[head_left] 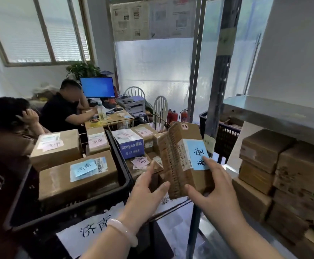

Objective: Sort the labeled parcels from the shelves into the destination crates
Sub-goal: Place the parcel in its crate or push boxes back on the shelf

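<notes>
Parcel — left hand, right hand half-curled around it

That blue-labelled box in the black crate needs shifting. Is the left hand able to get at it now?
Probably not yet: the left hand is holding the parcel, though the crated box lies uncovered nearby.

Bright daylight floods through the window upper left and frosted glass panel centre; edges bend, lower left dark.
</notes>
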